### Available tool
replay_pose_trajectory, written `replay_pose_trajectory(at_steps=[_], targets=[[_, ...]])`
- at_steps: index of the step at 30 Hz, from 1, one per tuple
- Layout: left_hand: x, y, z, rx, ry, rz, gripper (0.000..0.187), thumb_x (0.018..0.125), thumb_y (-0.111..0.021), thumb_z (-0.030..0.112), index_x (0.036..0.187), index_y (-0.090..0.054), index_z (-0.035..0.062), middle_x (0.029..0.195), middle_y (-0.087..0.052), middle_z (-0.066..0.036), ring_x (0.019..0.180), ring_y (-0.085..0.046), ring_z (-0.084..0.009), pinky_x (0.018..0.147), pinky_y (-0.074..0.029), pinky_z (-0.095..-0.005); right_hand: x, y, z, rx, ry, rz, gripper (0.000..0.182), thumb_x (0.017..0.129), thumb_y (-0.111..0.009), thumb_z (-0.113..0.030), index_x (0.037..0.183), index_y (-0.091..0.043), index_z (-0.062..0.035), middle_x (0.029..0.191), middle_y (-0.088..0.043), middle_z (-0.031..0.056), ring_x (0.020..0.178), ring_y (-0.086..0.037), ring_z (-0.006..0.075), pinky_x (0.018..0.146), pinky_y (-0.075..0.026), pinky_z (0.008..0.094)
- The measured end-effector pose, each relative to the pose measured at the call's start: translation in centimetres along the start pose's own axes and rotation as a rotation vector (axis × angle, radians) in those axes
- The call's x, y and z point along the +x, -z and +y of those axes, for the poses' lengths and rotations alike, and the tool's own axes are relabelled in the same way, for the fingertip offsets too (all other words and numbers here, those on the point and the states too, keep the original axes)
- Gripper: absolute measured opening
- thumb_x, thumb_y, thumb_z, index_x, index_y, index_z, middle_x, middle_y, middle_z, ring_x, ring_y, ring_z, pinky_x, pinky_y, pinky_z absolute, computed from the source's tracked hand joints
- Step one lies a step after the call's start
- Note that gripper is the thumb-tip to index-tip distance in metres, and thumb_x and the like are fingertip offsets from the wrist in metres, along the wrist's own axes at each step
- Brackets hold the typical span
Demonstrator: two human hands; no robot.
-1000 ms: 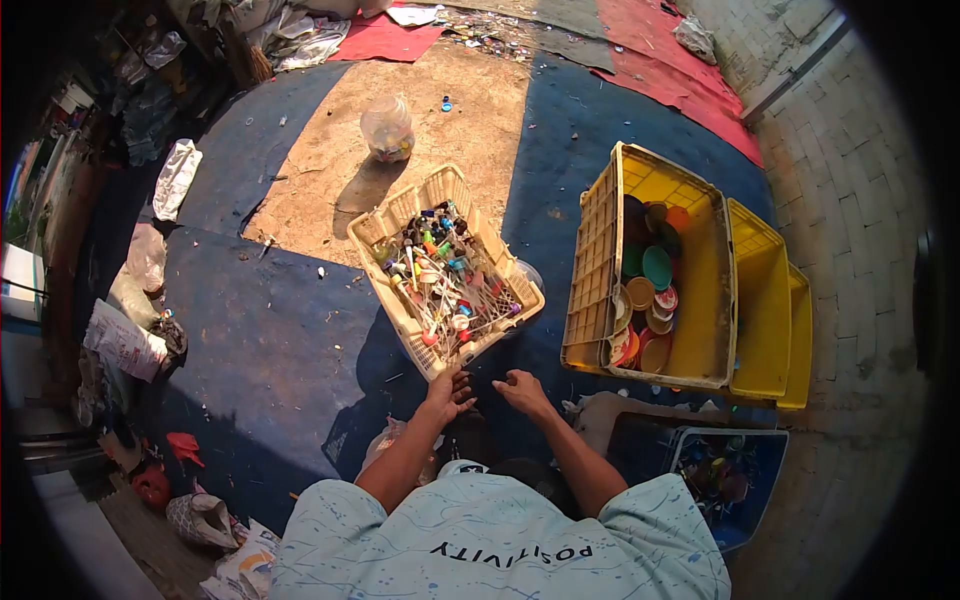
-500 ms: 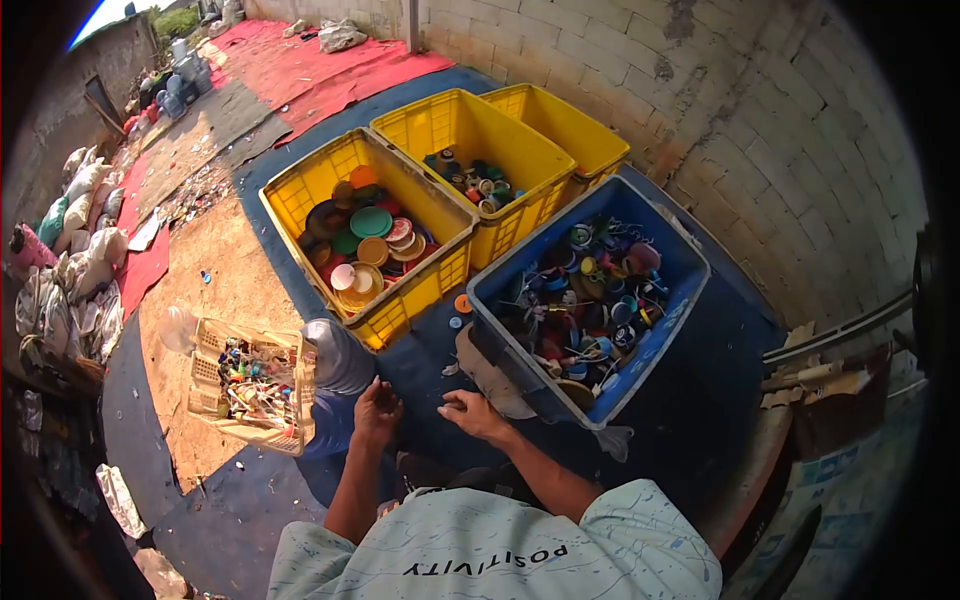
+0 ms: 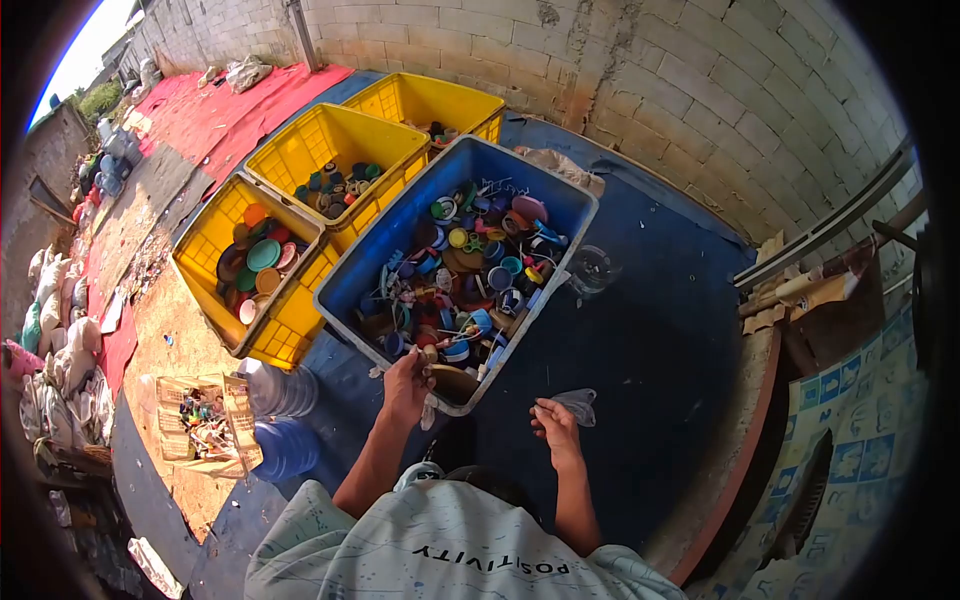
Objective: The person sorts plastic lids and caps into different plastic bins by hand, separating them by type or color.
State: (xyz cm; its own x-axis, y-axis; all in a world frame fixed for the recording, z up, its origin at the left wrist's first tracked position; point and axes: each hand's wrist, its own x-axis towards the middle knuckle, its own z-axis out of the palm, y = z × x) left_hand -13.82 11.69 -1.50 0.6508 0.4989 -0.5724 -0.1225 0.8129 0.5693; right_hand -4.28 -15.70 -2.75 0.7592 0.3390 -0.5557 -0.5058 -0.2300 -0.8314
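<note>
A blue crate [image 3: 340,290] full of mixed plastic caps and lids [image 3: 480,265] stands in front of me. My left hand [image 3: 407,388] is at its near corner, fingers bent together at the rim beside a brownish round lid [image 3: 452,384]; whether they grip anything is too small to tell. My right hand [image 3: 556,424] is over the dark mat to the right of the crate, its fingers curled, next to a crumpled clear plastic bag [image 3: 577,405]. Whether it touches the bag or holds something small cannot be made out.
Yellow crates [image 3: 285,340] with lids and caps stand to the left and behind. A cream basket [image 3: 172,448] of small plastic pieces and large bottles [image 3: 285,447] are at the left. A block wall [image 3: 690,120] runs behind; a clear container [image 3: 592,270] lies right of the blue crate.
The view has turned to the right. My left hand has moved to the blue crate's near corner. My right hand has moved away from the left one, out to the crate's right.
</note>
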Motion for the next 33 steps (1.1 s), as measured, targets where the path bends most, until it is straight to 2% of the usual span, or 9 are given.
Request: replay_pose_trajectory(at_steps=[3, 9, 15, 19, 22, 25, 28, 29, 33], targets=[[3.5, -1.7, -1.1, 0.030, 0.016, -0.069, 0.016, 0.090, -0.063, 0.026, 0.092, -0.060, 0.0109, 0.082, -0.060, 0.000, 0.073, -0.053, -0.0123, 0.066, -0.043, -0.0287, 1.9, 0.7, -1.7, -0.009, 0.019, 0.002, 0.033, 0.090, -0.062, -0.019, 0.118, -0.059, -0.0023, 0.095, -0.065, 0.0021, 0.078, -0.057, 0.0074, 0.067, -0.046, 0.0216], [10.6, -5.8, -3.7, 0.006, 0.013, 0.050, 0.015, 0.092, -0.062, 0.025, 0.090, -0.057, 0.0109, 0.080, -0.056, 0.002, 0.067, -0.050, -0.0089, 0.060, -0.043, -0.0263, 9.2, 2.4, -6.2, -0.083, 0.105, -0.104, 0.030, 0.089, -0.063, -0.016, 0.115, -0.060, -0.0007, 0.086, -0.063, 0.0015, 0.071, -0.054, 0.0056, 0.063, -0.045, 0.0207], [15.4, -8.9, -4.3, -0.170, -0.026, 0.172, 0.015, 0.089, -0.064, 0.025, 0.092, -0.058, 0.0107, 0.082, -0.057, 0.000, 0.071, -0.050, -0.0116, 0.063, -0.043, -0.0292, 16.8, 1.7, -17.6, -0.415, 0.240, -0.222, 0.026, 0.086, -0.067, -0.016, 0.104, -0.062, 0.0022, 0.067, -0.054, -0.0016, 0.061, -0.048, 0.0049, 0.059, -0.043, 0.0238], [15.8, -9.7, -4.4, -0.231, -0.099, 0.250, 0.014, 0.090, -0.064, 0.022, 0.092, -0.058, 0.0101, 0.083, -0.058, 0.000, 0.069, -0.053, -0.0114, 0.062, -0.046, -0.0289, 24.2, -2.5, -22.3, -0.683, 0.463, -0.389, 0.021, 0.084, -0.068, -0.014, 0.097, -0.064, 0.0021, 0.063, -0.054, -0.0002, 0.060, -0.050, 0.0072, 0.057, -0.043, 0.0262], [14.7, -9.9, -4.5, -0.291, -0.149, 0.304, 0.015, 0.090, -0.063, 0.023, 0.095, -0.059, 0.0087, 0.083, -0.059, 0.000, 0.069, -0.055, -0.0119, 0.064, -0.050, -0.0315, 30.7, -7.2, -22.2, -0.817, 0.584, -0.475, 0.025, 0.082, -0.070, -0.020, 0.096, -0.065, -0.0005, 0.064, -0.059, 0.0034, 0.059, -0.056, 0.0135, 0.058, -0.046, 0.0308], [13.7, -9.7, -4.9, -0.360, -0.188, 0.438, 0.015, 0.090, -0.063, 0.023, 0.095, -0.060, 0.0097, 0.084, -0.060, 0.000, 0.073, -0.055, -0.0117, 0.066, -0.049, -0.0308, 35.7, -12.6, -20.8, -0.841, 0.541, -0.535, 0.031, 0.078, -0.073, -0.025, 0.097, -0.065, -0.0010, 0.071, -0.063, 0.0087, 0.067, -0.062, 0.0221, 0.065, -0.049, 0.0360], [11.7, -10.1, -4.9, -0.474, -0.253, 0.600, 0.013, 0.090, -0.063, 0.023, 0.095, -0.060, 0.0118, 0.085, -0.061, 0.000, 0.074, -0.055, -0.0113, 0.069, -0.046, -0.0294, 40.6, -17.4, -17.9, -0.926, 0.766, -0.481, 0.035, 0.077, -0.072, -0.024, 0.100, -0.063, -0.0003, 0.088, -0.064, 0.0153, 0.084, -0.063, 0.0304, 0.076, -0.049, 0.0401], [11.3, -10.0, -5.2, -0.507, -0.289, 0.637, 0.013, 0.090, -0.064, 0.023, 0.096, -0.061, 0.0115, 0.085, -0.061, -0.001, 0.074, -0.054, -0.0115, 0.068, -0.047, -0.0296, 41.9, -18.7, -17.5, -0.955, 0.798, -0.491, 0.038, 0.076, -0.072, -0.023, 0.103, -0.061, 0.0011, 0.101, -0.061, 0.0206, 0.098, -0.057, 0.0381, 0.086, -0.046, 0.0443], [9.4, -11.3, -6.9, -0.690, -0.481, 0.842, 0.009, 0.090, -0.063, 0.020, 0.094, -0.062, 0.0123, 0.082, -0.062, 0.002, 0.071, -0.055, -0.0098, 0.066, -0.047, -0.0282, 45.9, -23.1, -15.2, -1.084, 1.023, -0.477, 0.051, 0.069, -0.078, -0.031, 0.103, -0.060, 0.0016, 0.103, -0.060, 0.0221, 0.098, -0.054, 0.0407, 0.087, -0.044, 0.0469]])
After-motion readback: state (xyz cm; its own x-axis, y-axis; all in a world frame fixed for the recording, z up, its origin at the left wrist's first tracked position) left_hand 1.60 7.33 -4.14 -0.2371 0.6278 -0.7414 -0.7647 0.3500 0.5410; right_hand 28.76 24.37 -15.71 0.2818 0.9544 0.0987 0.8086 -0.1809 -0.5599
